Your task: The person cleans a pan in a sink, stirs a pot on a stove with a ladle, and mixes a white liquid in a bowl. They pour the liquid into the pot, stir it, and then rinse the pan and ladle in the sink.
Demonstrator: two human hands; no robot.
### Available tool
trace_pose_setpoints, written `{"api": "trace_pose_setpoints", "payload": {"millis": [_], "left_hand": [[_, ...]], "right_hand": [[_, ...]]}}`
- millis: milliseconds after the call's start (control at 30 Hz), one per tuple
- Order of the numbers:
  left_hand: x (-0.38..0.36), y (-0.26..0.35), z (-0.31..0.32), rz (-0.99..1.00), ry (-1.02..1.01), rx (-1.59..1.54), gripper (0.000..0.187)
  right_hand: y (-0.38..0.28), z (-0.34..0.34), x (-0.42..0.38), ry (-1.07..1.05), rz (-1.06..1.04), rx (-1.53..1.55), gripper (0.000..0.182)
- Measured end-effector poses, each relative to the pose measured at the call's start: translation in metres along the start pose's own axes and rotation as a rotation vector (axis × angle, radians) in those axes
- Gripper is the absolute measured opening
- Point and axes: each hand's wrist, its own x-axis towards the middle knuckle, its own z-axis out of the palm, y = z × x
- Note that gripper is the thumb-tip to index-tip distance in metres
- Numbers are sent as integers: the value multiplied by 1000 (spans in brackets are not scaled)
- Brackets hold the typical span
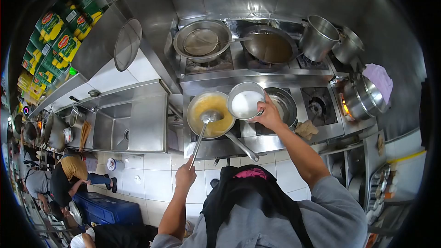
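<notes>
My left hand [185, 174] is closed round the long handle of a ladle [212, 116]. The ladle's bowl rests in yellow liquid inside a frying pan [190, 115] on the front left burner. In my right hand [270, 115] is a metal pot [233, 93] with white liquid in it, gripped at its near right side. The pot is held just right of the frying pan, tilted a little towards it, and overlaps its rim in view. Behind the pot, partly hidden, another pan [290, 105] sits on the stove. The frying pan's handle [243, 148] points towards me.
At the back stand a basin with a strainer [201, 41], a wok of dark liquid [271, 48] and tall pots [319, 39]. A flame burns beside a large pot [363, 96] at right. A crumpled cloth [306, 129] lies by the stove. Left are a sink [112, 126] and other people [73, 170].
</notes>
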Motion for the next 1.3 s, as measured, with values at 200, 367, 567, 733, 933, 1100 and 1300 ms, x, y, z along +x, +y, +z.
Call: {"api": "trace_pose_setpoints", "payload": {"millis": [200,367,567,733,933,1100,1300], "left_hand": [[38,8,12,45,75,-140,56],[47,-5,12,52,148,-245,53],[17,24,-24,-542,-331,-1071,61],[14,38,-1,-844,-595,-1898,8],[30,62,-20,-852,-660,-1911,24],[17,69,-43,-303,-359,-631,56],[59,43,18,117,98,-276,56]], "right_hand": [[-9,1,9,15,-31,-45,45],[-16,-1,17,-24,-41,-60,44],[-29,-8,25,-68,-27,-84,42],[-32,-5,26,27,-135,-136,52],[-24,-5,24,28,-44,-15,45],[-19,-17,11,103,-22,44,50],[-12,-30,-11,177,-23,63,53]]}}
